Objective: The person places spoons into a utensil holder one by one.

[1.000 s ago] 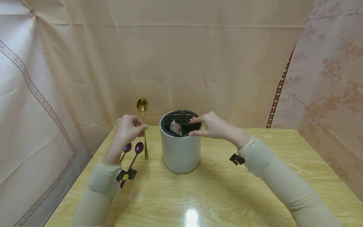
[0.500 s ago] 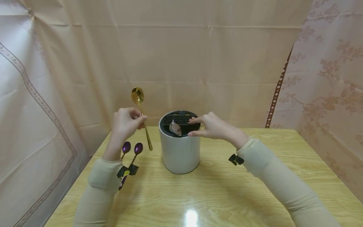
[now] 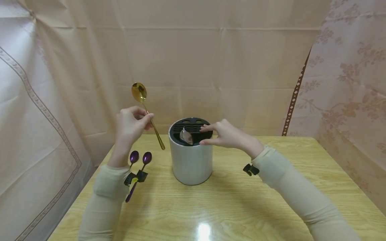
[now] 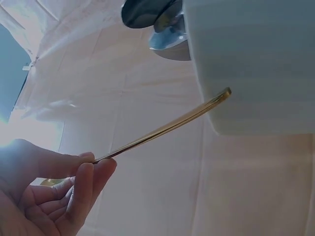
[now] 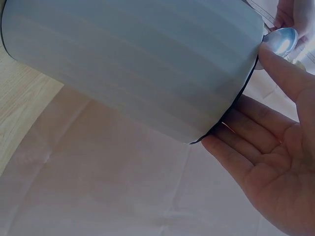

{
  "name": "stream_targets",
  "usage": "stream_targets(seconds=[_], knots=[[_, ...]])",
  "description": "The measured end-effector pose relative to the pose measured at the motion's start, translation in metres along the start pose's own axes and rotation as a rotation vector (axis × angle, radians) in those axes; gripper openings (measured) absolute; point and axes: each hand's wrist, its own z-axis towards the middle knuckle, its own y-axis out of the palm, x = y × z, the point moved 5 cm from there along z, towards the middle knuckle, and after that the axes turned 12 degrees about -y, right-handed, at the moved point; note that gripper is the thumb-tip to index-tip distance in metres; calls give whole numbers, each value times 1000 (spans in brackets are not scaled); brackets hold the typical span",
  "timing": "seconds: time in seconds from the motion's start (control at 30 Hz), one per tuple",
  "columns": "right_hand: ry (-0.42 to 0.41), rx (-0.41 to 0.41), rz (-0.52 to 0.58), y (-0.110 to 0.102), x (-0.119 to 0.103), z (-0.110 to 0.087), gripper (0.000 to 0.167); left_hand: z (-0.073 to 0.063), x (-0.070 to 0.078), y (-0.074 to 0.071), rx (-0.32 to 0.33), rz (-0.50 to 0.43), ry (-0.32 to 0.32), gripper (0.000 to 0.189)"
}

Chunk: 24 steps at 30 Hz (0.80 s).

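Gold spoon held in the air beside the holder

Left hand: pinches the gold spoon partway along its handle, between thumb and fingers. Spoon is tilted, bowl up, handle end slanting toward the holder but apart from it in the head view.

Right hand: fingers spread and nearly straight, thumb and fingertips touching the rim around the black top. A silver spoon stands there, bowl up.

Two purple spoons lie on the desk, partly hidden by the left sleeve.

Risks (judged): the thin grip may let the spoon swivel, since the heavier bowl sits above it. If lowered at this slant, the handle end could hit the holder's outer wall or catch the rim. A drooping left forearm might nudge the purple spoons. Light right-hand contact may not stop the holder shifting if knocked.
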Motion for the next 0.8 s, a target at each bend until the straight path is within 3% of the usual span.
stream_targets(seconds=[0.33,0.8], knots=[[-1,-4,-9,1,1,0,56,6,14,-10,77,-167,49,20],[9,-25,-3,1,1,1,56,11,24,1,51,-252,34,23]])
